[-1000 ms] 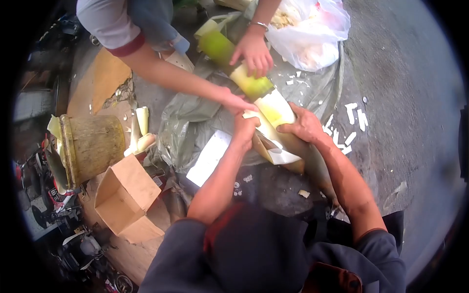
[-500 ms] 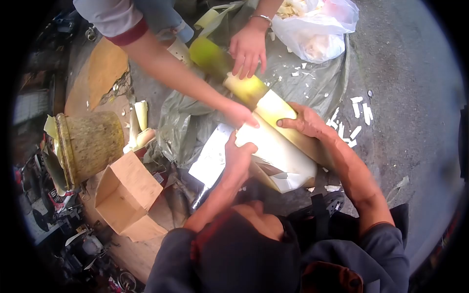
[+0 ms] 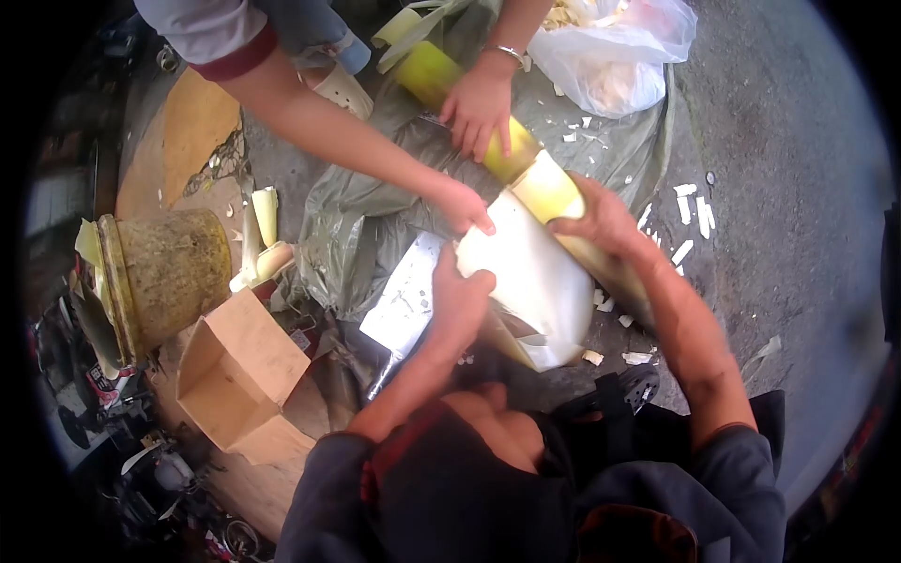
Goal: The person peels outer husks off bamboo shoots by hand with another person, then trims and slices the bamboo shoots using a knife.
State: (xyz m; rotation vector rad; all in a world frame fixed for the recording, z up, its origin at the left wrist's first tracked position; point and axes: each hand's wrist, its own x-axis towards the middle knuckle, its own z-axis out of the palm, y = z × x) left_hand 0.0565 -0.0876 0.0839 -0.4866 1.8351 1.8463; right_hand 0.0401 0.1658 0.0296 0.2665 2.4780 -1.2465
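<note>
My left hand [image 3: 481,108] lies with outstretched fingers on a thick yellow-green stalk [image 3: 554,192] of unclear plant kind. A broad white curved sheath [image 3: 535,267] hangs beside the stalk, partly apart from it. My right hand [image 3: 465,208] pinches the sheath's upper corner. Opposite me, a person in a dark cap uses one hand [image 3: 460,296] to grip the sheath's left edge, while that person's other hand [image 3: 596,220] wraps round the stalk. A wide-bladed cleaver [image 3: 404,296] rests on the ground by their forearm. The stalk's lower end is partly hidden by that forearm.
A stained yellow bucket [image 3: 178,281] lies on its side, near an open cardboard box [image 3: 239,375]. At the back stands a white plastic bag [image 3: 615,61] of pale scraps. White chips [image 3: 699,216] dot the ground beside a dark green sheet [image 3: 338,235]. Machine parts line one side.
The yellow-green stalk has shifted rightward in the view, with my left hand still on it. My right hand has moved slightly, keeping its pinch on the white sheath.
</note>
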